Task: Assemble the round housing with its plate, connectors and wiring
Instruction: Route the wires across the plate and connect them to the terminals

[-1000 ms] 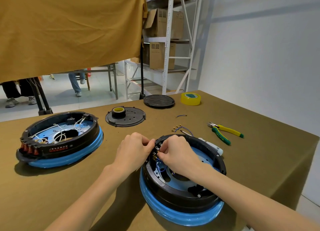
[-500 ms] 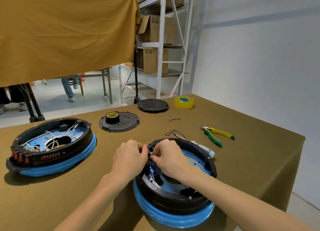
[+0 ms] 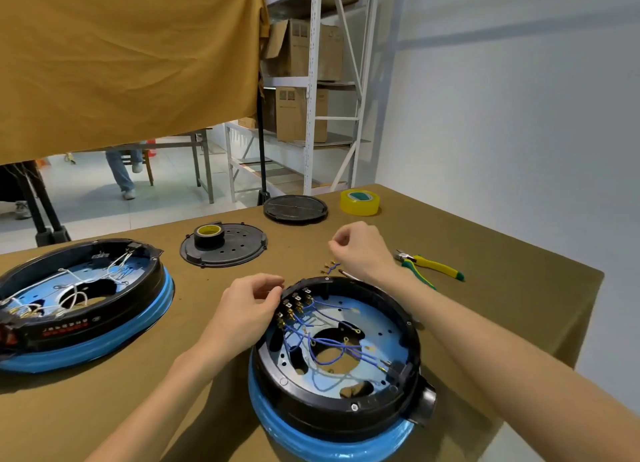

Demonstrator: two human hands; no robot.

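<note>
Now listed: round black housing on blue ring (image 3: 334, 389), near table edge, blue wiring fitted inside; left hand (image 3: 249, 309) pinches at its connector block (image 3: 292, 307); right hand (image 3: 360, 250), withdrawn from there, loosely curled above spare blue leads (image 3: 330, 267), seemingly fetching another.

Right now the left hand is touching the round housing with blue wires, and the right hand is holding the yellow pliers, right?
Not quite. In the head view the left hand does rest at the rim of the round housing with blue wires, but the right hand is not holding the yellow pliers. They lie on the table, beside that hand, untouched.
</note>
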